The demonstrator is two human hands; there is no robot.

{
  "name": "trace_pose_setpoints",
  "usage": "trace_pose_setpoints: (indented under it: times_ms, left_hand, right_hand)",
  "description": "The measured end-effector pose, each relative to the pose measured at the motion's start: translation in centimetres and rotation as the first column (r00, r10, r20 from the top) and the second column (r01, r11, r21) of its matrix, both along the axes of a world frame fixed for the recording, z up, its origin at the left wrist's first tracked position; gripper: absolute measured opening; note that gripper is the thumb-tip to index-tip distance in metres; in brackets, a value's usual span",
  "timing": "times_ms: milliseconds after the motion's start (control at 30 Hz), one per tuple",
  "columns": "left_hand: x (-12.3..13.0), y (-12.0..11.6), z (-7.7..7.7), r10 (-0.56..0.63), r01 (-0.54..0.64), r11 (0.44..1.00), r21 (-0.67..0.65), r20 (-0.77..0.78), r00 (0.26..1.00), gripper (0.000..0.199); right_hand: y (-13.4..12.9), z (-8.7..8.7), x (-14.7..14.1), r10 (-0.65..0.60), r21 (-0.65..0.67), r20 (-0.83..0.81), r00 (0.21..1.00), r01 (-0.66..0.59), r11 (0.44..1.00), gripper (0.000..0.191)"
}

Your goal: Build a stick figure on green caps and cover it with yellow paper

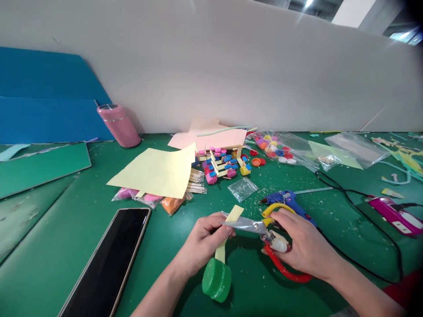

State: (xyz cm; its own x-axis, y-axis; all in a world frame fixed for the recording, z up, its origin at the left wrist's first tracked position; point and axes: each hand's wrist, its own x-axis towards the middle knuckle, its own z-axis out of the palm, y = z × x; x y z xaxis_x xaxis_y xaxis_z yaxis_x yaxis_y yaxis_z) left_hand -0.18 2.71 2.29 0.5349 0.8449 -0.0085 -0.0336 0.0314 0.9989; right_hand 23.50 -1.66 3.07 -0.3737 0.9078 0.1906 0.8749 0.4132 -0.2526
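My left hand point(208, 237) pinches a pale yellow paper strip point(235, 213). The strip's lower end meets a round green cap-like piece point(217, 280) that hangs below my fingers. In my right hand point(302, 237) is a pair of scissors point(253, 225) with one yellow and one red handle. Its blades lie across the strip, their tips near my left thumb and fingers. Between the handles, by my right fingers, is a small white and red item point(279, 243) whose kind I cannot make out. Just behind my right hand lies a blue glue gun point(287, 200).
A phone point(107, 264) lies left, near a yellow paper sheet point(155, 174) over bagged clay point(172, 204). Further back are small stick-and-cap models point(220, 165), a bag of bottle caps point(272, 145) and a pink tumbler point(119, 125). A black cable point(373, 224) runs right, by a purple power strip point(396, 215).
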Motion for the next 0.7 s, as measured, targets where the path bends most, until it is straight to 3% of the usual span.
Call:
trace_pose_setpoints:
  times_ms: [700]
  left_hand:
    - [0.05, -0.17, -0.06, 0.041, -0.041, 0.999, 0.005, -0.046, 0.998, 0.032]
  right_hand:
    - [0.01, -0.66, 0.03, -0.041, 0.034, -0.007, 0.999, 0.041, 0.999, 0.026]
